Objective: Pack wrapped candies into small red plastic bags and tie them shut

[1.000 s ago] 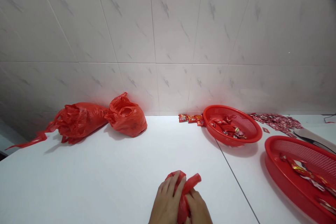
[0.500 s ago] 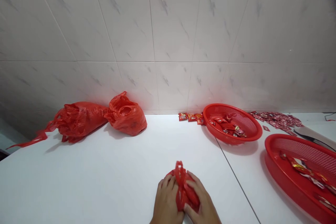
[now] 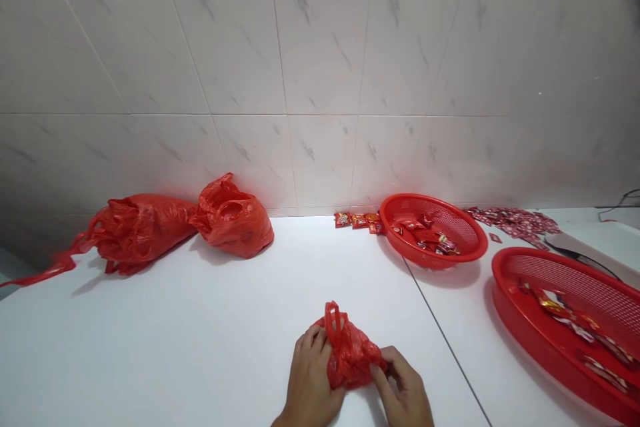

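A small red plastic bag (image 3: pixel 355 353) rests on the white table at the near middle, its looped handles sticking up at the top. My left hand (image 3: pixel 311 375) is closed along the bag's left side, the fingers curled over its edge. At the bag's lower right corner, my right hand (image 3: pixel 406 388) pinches the plastic between thumb and fingers. What lies inside the bag is hidden.
Two larger red bags, a long bundle (image 3: pixel 145 230) and a rounder bag (image 3: pixel 235 223), stand at the back left. A round red basket (image 3: pixel 433 260) and a bigger red basket (image 3: pixel 540 347) hold wrapped sweets. Small red packets (image 3: pixel 357 221) lie by the wall.
My right hand has slid right, away from my left hand, and now pinches the bag's right corner. The bag is spread wider. The view has shifted slightly to the right.
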Demonstrator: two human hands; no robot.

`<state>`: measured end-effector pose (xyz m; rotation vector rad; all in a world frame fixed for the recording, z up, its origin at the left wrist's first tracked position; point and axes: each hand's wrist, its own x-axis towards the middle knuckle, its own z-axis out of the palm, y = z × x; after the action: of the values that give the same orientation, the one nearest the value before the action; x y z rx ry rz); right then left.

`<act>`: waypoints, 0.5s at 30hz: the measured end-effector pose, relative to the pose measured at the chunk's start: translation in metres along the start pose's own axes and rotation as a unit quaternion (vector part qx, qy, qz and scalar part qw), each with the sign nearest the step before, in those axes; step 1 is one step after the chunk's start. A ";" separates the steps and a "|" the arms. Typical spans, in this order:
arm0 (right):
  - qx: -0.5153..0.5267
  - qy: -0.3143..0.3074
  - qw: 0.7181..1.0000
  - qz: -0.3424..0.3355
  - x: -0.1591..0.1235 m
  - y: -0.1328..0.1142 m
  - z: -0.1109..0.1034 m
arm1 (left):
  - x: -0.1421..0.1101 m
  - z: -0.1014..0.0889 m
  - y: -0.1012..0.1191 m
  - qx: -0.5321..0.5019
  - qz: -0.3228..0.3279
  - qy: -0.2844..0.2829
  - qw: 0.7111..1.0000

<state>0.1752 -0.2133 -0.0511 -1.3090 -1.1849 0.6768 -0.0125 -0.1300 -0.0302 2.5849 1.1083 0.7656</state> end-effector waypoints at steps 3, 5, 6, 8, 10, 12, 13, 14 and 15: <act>0.054 -0.005 0.998 0.021 0.002 -0.004 0.010 | -0.003 -0.005 -0.002 0.014 0.044 -0.014 0.999; 0.085 -0.016 0.996 0.027 0.003 -0.006 0.018 | -0.004 -0.007 -0.002 0.026 0.075 -0.033 0.996; 0.100 -0.025 0.994 0.031 0.003 -0.006 0.021 | -0.005 -0.007 -0.002 0.031 0.092 -0.040 0.994; 0.121 -0.052 0.991 0.035 0.002 -0.006 0.028 | -0.008 -0.002 -0.002 0.037 0.129 -0.030 0.990; 0.131 -0.086 0.987 0.034 0.000 -0.004 0.033 | -0.012 0.008 -0.005 0.046 0.142 0.004 0.989; 0.136 -0.112 0.984 0.027 -0.002 0.000 0.037 | -0.015 0.019 -0.009 0.054 0.135 0.033 0.989; 0.135 -0.118 0.983 0.022 -0.003 0.003 0.038 | -0.015 0.024 -0.012 0.056 0.131 0.038 0.989; 0.134 -0.120 0.984 0.016 -0.005 0.006 0.038 | -0.015 0.027 -0.014 0.056 0.130 0.038 0.989; 0.131 -0.116 0.985 0.008 -0.006 0.010 0.039 | -0.015 0.029 -0.015 0.056 0.131 0.035 0.989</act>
<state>0.1399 -0.2025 -0.0674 -1.0393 -1.2236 0.9835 -0.0148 -0.1300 -0.0659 2.8578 0.8602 0.8803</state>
